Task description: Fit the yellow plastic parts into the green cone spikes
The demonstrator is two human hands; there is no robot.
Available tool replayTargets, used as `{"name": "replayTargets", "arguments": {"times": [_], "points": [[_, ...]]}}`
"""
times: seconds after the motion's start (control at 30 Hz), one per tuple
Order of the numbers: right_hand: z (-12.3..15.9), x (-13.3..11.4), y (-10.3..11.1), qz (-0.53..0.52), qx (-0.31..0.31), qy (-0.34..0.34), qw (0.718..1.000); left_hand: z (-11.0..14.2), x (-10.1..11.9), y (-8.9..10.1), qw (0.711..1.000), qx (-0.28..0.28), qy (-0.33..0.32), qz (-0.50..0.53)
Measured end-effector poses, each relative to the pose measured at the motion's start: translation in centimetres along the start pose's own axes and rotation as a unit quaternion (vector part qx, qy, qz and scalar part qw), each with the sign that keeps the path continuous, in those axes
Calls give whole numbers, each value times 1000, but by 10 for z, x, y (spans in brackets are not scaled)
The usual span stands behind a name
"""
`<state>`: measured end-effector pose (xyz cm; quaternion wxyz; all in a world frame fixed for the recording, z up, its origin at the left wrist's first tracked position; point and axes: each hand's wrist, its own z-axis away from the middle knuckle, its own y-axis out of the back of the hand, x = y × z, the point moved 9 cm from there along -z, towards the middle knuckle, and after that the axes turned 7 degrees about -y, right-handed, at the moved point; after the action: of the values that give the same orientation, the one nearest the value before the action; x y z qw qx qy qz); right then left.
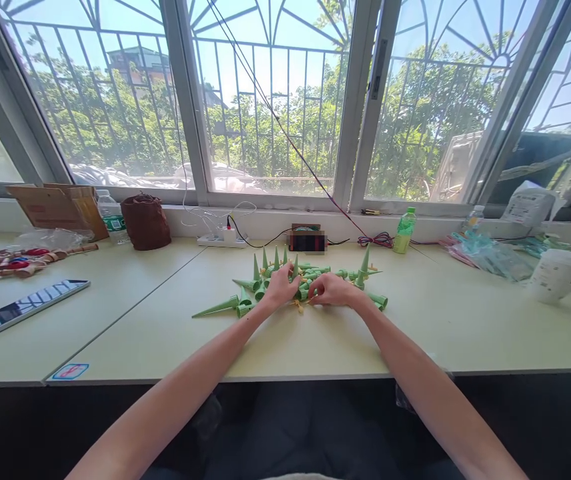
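Note:
A heap of green plastic cones lies in the middle of the pale table, mixed with small yellowish pieces. Some cones stand upright, others lie flat, and one long cone points left. My left hand rests on the heap with its fingers curled over the cones. My right hand sits beside it, fingertips pinched among the pieces at the heap's centre. What each hand grips is too small to make out.
A tablet and wooden toys lie at left, with a cardboard box, a water bottle and a brown bag behind. A power strip sits by the window, a green bottle and plastic bags at right.

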<state>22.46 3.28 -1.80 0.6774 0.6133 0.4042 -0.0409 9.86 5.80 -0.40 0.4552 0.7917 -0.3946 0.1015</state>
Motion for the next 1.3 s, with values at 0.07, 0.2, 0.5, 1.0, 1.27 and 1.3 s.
{"name": "replayTargets", "arguments": {"times": [0.07, 0.2, 0.5, 1.0, 1.27, 1.3], "points": [[1, 0, -1, 2, -6, -5, 1000, 0, 0, 0, 1000, 0, 2, -1], [0, -1, -3, 7, -6, -4, 1000, 1, -1, 2, 1000, 7, 6, 16], [-1, -5, 5, -12, 53, 10, 998, 1, -1, 1, 1000, 6, -3, 18], [0, 10, 44, -27, 293, 7, 956, -1, 12, 11, 996, 61, -20, 65], [2, 3, 42, -52, 297, 39, 953, 0, 16, 12, 995, 77, -36, 60], [2, 3, 42, -55, 299, 40, 952, -1, 15, 12, 995, 80, -35, 57]]}}
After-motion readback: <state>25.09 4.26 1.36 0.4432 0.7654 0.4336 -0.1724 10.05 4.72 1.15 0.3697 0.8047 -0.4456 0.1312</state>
